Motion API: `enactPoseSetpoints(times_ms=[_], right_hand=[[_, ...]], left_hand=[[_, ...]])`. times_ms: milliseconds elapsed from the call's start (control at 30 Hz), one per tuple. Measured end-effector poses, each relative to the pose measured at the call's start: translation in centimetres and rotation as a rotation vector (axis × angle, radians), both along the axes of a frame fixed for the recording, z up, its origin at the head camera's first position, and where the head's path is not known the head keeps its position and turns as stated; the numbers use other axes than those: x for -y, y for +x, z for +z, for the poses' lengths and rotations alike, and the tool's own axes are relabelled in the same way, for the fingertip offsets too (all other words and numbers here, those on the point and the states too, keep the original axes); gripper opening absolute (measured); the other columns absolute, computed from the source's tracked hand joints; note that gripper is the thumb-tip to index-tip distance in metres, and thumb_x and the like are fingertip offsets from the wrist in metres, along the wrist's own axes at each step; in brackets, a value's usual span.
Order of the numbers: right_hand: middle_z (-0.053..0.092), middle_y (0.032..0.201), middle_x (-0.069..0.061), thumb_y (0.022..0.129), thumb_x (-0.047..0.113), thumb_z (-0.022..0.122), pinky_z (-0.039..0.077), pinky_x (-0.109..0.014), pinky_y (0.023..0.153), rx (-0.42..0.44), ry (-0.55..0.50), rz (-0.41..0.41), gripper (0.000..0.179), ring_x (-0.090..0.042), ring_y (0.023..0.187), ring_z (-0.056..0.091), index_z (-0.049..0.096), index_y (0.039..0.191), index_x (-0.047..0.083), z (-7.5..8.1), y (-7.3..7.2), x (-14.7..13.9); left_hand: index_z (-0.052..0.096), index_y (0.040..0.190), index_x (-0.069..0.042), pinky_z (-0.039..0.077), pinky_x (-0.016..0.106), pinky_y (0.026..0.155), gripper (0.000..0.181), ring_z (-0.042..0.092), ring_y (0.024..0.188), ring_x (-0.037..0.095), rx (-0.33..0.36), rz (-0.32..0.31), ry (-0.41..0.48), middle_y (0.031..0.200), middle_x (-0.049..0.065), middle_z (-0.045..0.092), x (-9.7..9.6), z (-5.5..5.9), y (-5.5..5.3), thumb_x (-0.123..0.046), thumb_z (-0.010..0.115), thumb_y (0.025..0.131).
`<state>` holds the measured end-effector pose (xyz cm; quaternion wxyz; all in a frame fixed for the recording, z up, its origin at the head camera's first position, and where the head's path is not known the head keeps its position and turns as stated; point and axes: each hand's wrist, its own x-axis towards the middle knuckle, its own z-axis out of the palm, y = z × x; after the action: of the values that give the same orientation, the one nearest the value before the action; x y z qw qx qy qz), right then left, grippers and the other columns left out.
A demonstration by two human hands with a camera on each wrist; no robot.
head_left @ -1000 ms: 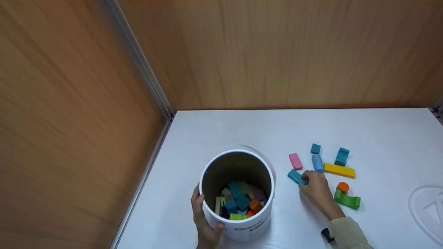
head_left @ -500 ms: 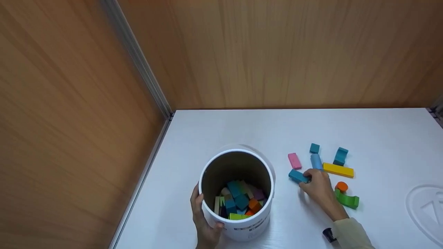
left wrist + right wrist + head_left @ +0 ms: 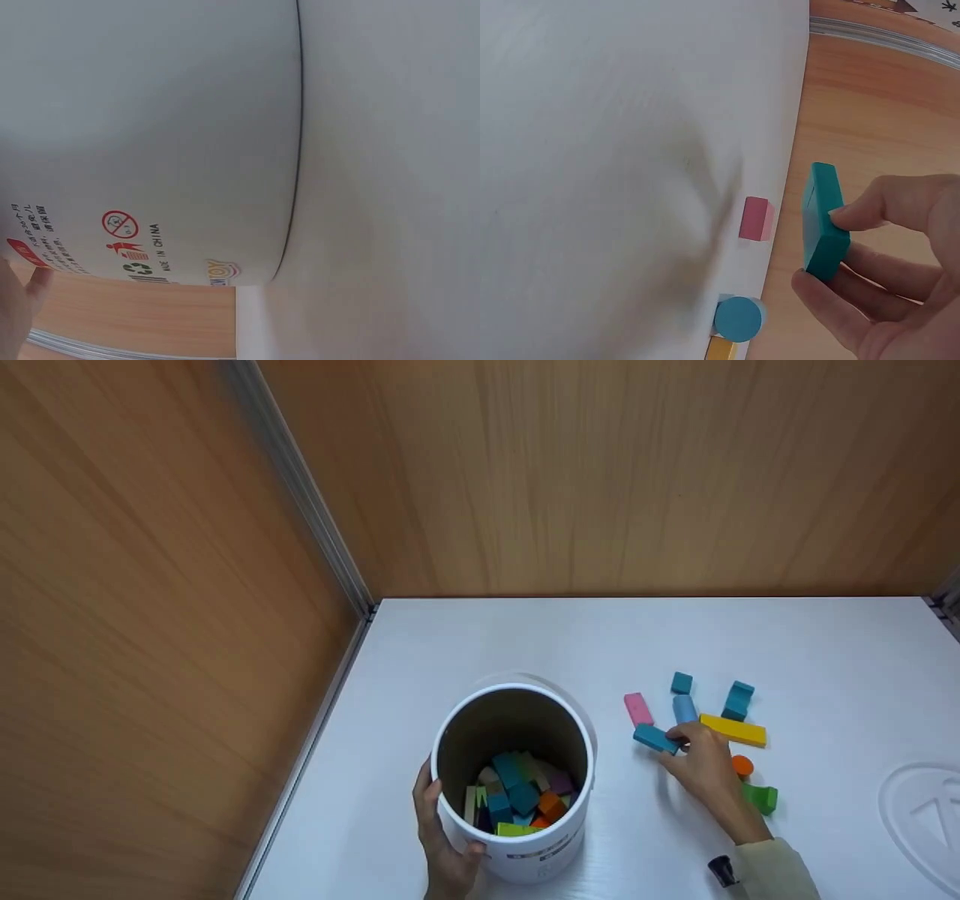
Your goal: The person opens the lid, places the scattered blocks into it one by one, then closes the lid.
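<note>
Bucket (image 3: 544, 868) first, in the head view: your left hand (image 3: 450, 859) grips its left side, fingers along the outer wall and thumb on the near side by the rim. Coloured blocks (image 3: 524, 798) lie heaped inside. Your right hand (image 3: 705, 769) pinches a teal block (image 3: 654, 737) to the right of the bucket, well apart from it. Near that hand lie a pink block (image 3: 638, 709), a blue cylinder (image 3: 684, 709), a yellow block (image 3: 733, 730) and an orange cylinder (image 3: 742, 766). I judge you are picking the teal block up from the table (image 3: 525, 630); if it is to join the heap, the next move calls for a firm pinch, a lift above the rim and a carry leftward, with the bucket held steady.

The left wrist view gives you what the head view hides: the bucket's printed wall close up, and its base edge at the table. Only a sliver of your left hand enters there, so I cannot tell the grip from it.

The right wrist view shows your pinch plainly, thumb against fingers across one end of the teal block. The block stands out against the wooden wall (image 3: 870, 112), seemingly off the table, which the head view leaves less certain.
</note>
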<state>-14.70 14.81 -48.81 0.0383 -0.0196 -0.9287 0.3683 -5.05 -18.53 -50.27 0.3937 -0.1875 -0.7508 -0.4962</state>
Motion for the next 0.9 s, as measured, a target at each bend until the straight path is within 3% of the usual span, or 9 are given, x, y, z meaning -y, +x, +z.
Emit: enactPoseSetpoints(times_ms=[433, 667, 900], right_hand=[[0.062, 0.101, -0.024, 0.079, 0.0, 0.069, 0.054, -0.049, 0.079, -0.148, -0.049, 0.01, 0.028, -0.04, 0.092, 0.062, 0.063, 0.104, -0.009, 2.7, 1.2, -0.5], [0.064, 0.099, -0.023, 0.074, -0.005, 0.072, 0.053, -0.05, 0.074, -0.306, -0.083, 0.0, 0.026, -0.042, 0.09, 0.065, 0.065, 0.099, -0.008, 4.7, 2.1, -0.2], [0.065, 0.094, -0.019, 0.07, -0.009, 0.074, 0.052, -0.047, 0.072, -0.451, -0.094, 0.01, 0.026, -0.039, 0.085, 0.067, 0.066, 0.095, -0.007, 6.5, 3.1, 0.2]], left_hand=[[0.023, 0.138, 0.0, 0.028, 0.037, 0.11, 0.079, 0.031, 0.13, 0.037, -0.008, 0.011, -0.004, 0.146, 0.027, 0.022, 0.0, -0.2, -0.1, -0.058, 0.048, 0.091], [0.024, 0.138, -0.001, 0.028, 0.036, 0.109, 0.079, 0.031, 0.13, 0.035, -0.006, 0.023, 0.002, 0.147, 0.026, 0.023, 0.0, -0.2, -0.2, -0.059, 0.048, 0.09], [0.026, 0.137, -0.002, 0.035, 0.045, 0.104, 0.077, 0.033, 0.129, 0.035, 0.014, 0.029, 0.009, 0.147, 0.025, 0.024, -0.2, -0.1, -0.1, -0.058, 0.049, 0.09]])
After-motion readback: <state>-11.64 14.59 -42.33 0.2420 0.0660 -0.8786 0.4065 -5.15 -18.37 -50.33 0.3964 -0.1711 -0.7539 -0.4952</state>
